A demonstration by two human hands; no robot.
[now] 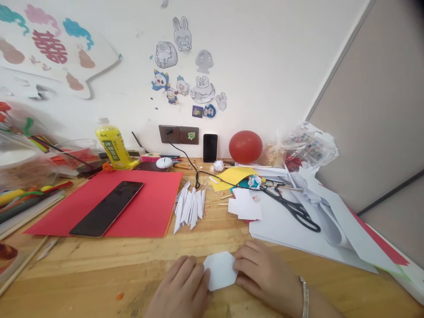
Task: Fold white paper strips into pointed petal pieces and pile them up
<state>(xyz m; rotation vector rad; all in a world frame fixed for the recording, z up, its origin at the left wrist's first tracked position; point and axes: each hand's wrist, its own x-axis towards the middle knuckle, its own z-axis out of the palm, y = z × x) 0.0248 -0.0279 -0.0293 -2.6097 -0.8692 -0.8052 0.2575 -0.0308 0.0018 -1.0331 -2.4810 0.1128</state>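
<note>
At lower centre of the frame, our left hand point(183, 282) and right hand point(265, 276), fingers curled nearly closed, hold opposite sides of the white paper point(220, 270) on the bench point(96, 276); we seem mid-fold, and creasing next calls for steady, aligned edges.

The left hand point(183, 285) is curled palm down; to its right, slightly apart, the right hand point(265, 274) bends toward it.

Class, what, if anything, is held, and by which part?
A small white paper piece, held by its edges: the left hand at its left, the right hand at its right.
</note>
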